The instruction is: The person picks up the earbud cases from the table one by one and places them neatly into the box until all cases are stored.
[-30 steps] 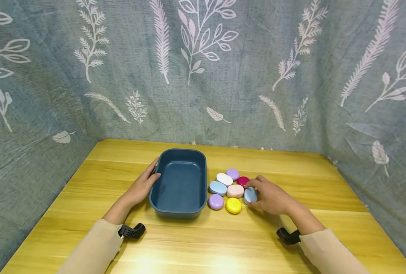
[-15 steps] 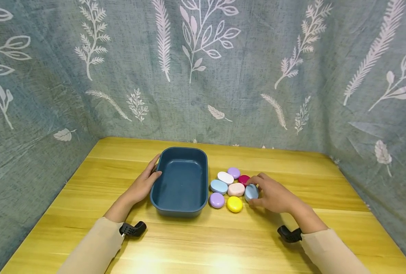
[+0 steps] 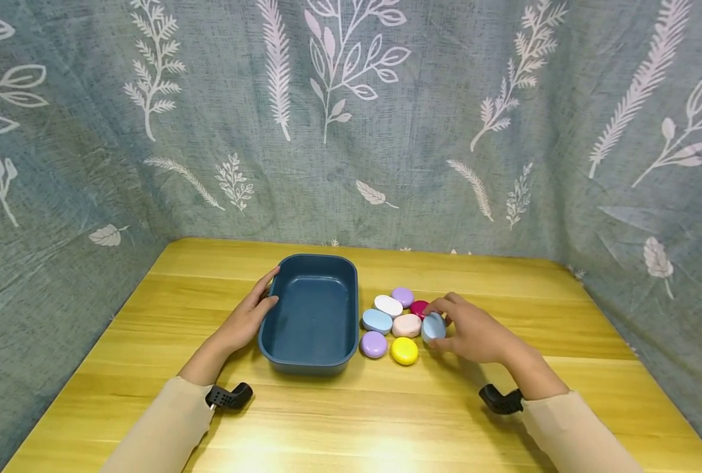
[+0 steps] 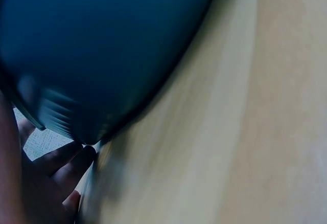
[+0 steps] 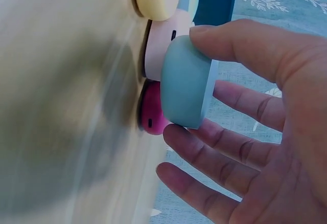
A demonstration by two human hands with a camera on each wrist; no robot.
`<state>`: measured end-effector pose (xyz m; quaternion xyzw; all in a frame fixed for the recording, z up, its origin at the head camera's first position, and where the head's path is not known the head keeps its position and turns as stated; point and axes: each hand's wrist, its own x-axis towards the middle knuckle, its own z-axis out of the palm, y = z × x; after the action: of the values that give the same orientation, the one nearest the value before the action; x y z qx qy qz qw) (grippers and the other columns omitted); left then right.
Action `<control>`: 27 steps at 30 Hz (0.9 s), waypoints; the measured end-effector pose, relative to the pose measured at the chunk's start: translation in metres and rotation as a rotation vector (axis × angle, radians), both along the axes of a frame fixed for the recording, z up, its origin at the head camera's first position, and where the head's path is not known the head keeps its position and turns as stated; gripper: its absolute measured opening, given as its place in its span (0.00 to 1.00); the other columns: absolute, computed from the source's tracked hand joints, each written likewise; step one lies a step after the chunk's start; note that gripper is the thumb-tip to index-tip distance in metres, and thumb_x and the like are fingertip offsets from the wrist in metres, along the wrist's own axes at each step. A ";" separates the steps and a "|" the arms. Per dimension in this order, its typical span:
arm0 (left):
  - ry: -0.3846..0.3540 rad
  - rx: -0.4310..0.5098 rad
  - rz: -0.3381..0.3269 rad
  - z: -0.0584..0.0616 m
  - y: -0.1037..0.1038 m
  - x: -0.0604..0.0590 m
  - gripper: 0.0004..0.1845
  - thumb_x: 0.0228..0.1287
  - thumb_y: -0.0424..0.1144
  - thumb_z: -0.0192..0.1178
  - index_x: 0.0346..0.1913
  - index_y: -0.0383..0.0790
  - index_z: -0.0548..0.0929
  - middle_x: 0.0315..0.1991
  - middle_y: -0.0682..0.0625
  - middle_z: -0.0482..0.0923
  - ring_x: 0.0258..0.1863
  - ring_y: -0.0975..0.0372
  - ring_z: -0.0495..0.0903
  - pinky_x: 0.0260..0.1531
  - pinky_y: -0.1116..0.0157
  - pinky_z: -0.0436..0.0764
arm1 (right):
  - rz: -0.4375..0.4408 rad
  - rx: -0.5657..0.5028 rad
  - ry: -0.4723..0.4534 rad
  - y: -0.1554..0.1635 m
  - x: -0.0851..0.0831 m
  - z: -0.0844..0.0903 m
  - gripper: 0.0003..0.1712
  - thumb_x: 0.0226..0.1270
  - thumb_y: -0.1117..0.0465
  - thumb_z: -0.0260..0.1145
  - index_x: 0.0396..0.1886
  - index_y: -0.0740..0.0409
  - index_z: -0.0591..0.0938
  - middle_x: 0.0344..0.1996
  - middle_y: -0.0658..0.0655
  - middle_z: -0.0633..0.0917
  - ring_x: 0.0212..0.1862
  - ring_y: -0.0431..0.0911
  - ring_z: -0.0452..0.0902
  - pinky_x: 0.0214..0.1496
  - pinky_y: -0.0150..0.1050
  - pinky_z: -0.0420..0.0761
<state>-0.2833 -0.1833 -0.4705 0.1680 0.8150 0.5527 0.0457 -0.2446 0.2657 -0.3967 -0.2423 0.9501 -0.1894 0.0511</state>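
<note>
A dark blue tub (image 3: 311, 314) stands on the wooden table, nothing inside it. My left hand (image 3: 250, 314) rests against its left rim with fingers on the edge; the left wrist view shows the tub wall (image 4: 102, 55) close up and fingers (image 4: 61, 160) beside it. To the tub's right lie several small oval cases: light blue (image 3: 377, 321), white (image 3: 388, 305), purple (image 3: 402, 296), pink (image 3: 407, 325), lilac (image 3: 373, 344), yellow (image 3: 405, 351) and magenta (image 3: 419, 307). My right hand (image 3: 469, 328) pinches another light blue case (image 3: 433, 328) (image 5: 186, 83) between thumb and fingers, tilted on edge.
The yellow wooden table (image 3: 386, 420) is walled on three sides by a grey-green leaf-print cloth (image 3: 351, 131). Black wrist mounts (image 3: 228, 397) sit by both sleeves near the front edge.
My right hand has lifted the light blue case slightly and tipped it up on edge. The left hand stays on the tub's rim.
</note>
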 end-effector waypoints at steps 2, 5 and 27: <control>0.004 0.001 0.000 0.001 0.000 0.000 0.32 0.87 0.44 0.40 0.85 0.63 0.46 0.86 0.44 0.42 0.83 0.40 0.48 0.76 0.35 0.59 | 0.001 -0.003 -0.001 -0.001 0.000 0.002 0.28 0.64 0.54 0.77 0.61 0.55 0.81 0.50 0.54 0.79 0.48 0.47 0.79 0.47 0.42 0.82; 0.011 0.008 -0.004 0.001 0.000 0.000 0.31 0.87 0.43 0.41 0.85 0.62 0.46 0.86 0.44 0.42 0.83 0.40 0.48 0.76 0.34 0.58 | 0.009 -0.012 0.001 -0.003 0.000 0.004 0.28 0.64 0.54 0.77 0.61 0.55 0.81 0.50 0.54 0.79 0.49 0.48 0.80 0.49 0.43 0.82; 0.012 -0.034 0.016 -0.003 0.001 -0.001 0.31 0.86 0.49 0.41 0.84 0.64 0.47 0.85 0.43 0.44 0.83 0.41 0.47 0.76 0.35 0.57 | 0.046 -0.080 0.046 -0.033 -0.004 0.021 0.29 0.64 0.54 0.76 0.64 0.54 0.80 0.53 0.54 0.79 0.46 0.49 0.77 0.48 0.42 0.78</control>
<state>-0.2842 -0.1826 -0.4731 0.1642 0.8258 0.5381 0.0393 -0.2485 0.2331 -0.3760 -0.2704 0.9369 -0.2204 0.0238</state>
